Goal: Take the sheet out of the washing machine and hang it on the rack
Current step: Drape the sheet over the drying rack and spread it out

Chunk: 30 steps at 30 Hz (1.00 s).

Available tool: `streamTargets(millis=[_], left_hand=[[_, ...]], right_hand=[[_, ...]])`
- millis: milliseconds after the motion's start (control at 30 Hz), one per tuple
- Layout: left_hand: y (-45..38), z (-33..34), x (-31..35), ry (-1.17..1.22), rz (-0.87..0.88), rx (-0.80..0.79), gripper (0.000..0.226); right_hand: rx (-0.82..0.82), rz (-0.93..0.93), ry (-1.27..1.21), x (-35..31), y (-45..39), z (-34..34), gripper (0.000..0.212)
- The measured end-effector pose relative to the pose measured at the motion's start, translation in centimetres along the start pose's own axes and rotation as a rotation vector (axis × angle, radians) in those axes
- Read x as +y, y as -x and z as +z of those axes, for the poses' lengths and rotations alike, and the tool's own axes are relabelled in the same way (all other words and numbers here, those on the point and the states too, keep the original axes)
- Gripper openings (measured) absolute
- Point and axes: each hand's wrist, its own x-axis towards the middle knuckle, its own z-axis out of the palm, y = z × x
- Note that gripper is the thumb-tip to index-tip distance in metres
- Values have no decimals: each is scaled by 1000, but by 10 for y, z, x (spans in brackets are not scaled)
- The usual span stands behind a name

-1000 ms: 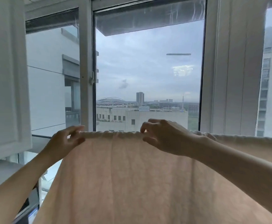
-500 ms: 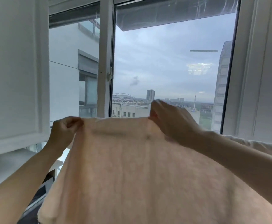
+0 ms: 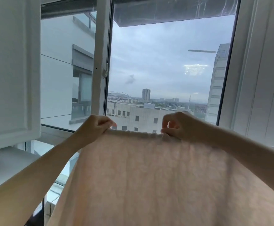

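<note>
A pale peach sheet (image 3: 149, 176) fills the lower centre and lower right of the frame, held up by its top edge in front of a large window (image 3: 165, 70). The left hand (image 3: 95, 126), at centre left, has its fingers curled over and pinches the sheet's upper left corner. The right hand (image 3: 180, 124), at centre right, pinches the same top edge between thumb and fingertips, with the other fingers bent above it. Between the 2 hands the edge runs nearly level and slightly puckered; below it the fabric hangs down and spreads wider toward the bottom of the frame. Both bare forearms reach in from the lower corners, the right one lying over the sheet's upper right part.

A white window frame post (image 3: 101, 59) stands upright left of centre, with a small latch on it. An open white sash (image 3: 12, 70) takes up the upper left. Through the glass show an overcast sky, low pale buildings (image 3: 133, 115) just above the sheet's edge, and a tall building at right.
</note>
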Motion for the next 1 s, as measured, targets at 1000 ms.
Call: streamTargets(millis=[1000], left_hand=[[44,162,232,139,74,131,11]], right_hand=[[225,-21,143,153,281,-116,22]])
